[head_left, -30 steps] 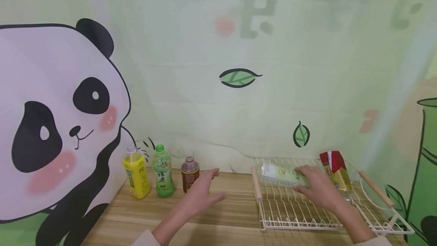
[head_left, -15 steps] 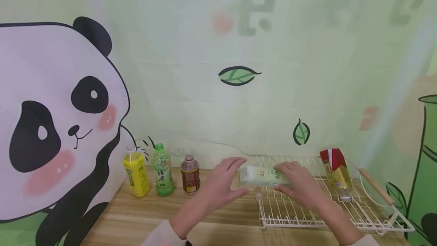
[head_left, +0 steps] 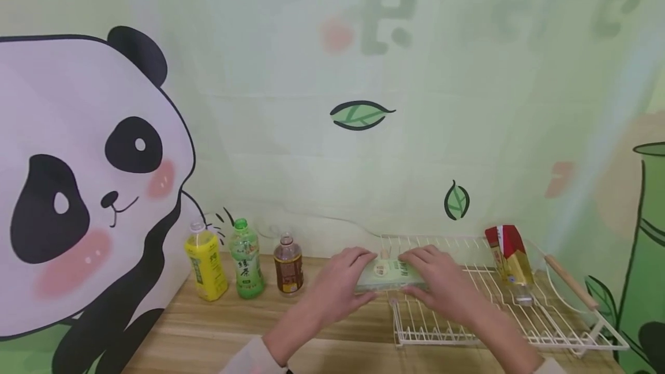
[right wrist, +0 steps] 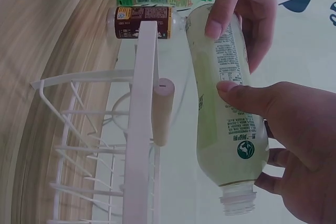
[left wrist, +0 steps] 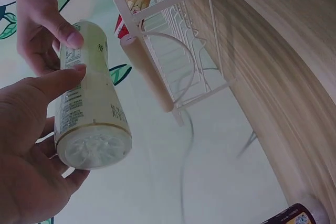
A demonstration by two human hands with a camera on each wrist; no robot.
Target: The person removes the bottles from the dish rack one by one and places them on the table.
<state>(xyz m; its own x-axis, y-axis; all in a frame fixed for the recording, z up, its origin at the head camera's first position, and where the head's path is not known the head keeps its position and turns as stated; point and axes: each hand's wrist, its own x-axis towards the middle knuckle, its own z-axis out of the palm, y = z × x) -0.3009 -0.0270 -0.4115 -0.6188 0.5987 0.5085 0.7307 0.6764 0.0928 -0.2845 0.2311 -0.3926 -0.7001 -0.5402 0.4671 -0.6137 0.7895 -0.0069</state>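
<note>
Head view: wood-grain table, panda-print backdrop behind; left fingers and right fingers grip pale green bottle.

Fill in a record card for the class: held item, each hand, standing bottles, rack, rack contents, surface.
Held item: pale-green plastic bottle, sideways, uncapped
Left hand: gripping it towards the base
Right hand: gripping it towards the neck
Standing, left to right: yellow-labelled plastic bottle, green plastic bottle, brown-labelled plastic bottle
Rack: white wire rack with wooden handles
On rack: red-and-gold packaged item, type unclear
Surface: wood-grain tabletop
</note>
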